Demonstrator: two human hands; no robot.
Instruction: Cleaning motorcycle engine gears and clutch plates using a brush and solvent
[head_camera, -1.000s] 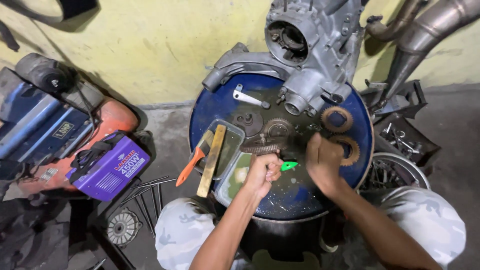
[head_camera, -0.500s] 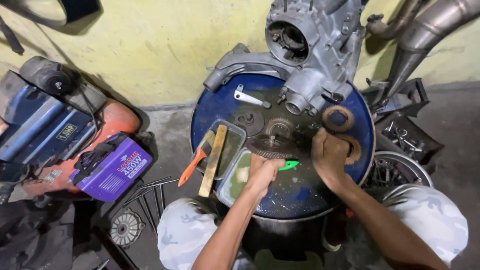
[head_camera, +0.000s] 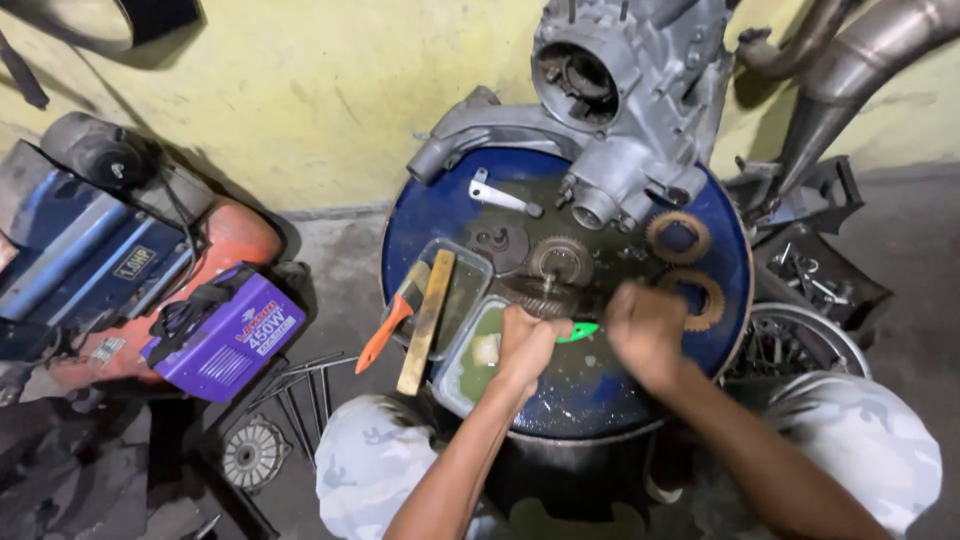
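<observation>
Dim, warm light; your right hand (head_camera: 645, 335) smears with motion blur at 3 o'clock. Shadows fall toward 7 o'clock; corners curve slightly, wide-angle.

Engine casing (head_camera: 625, 110) blocking drum top's (head_camera: 440, 215) far side, tray (head_camera: 462, 290) crowding left, bare patch near front rim

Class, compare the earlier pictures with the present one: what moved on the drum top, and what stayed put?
The right hand slid slightly left and is motion-blurred; the left hand keeps gripping the green-handled tool against the toothed gear. The brush, wrench and friction rings stayed put.
</observation>
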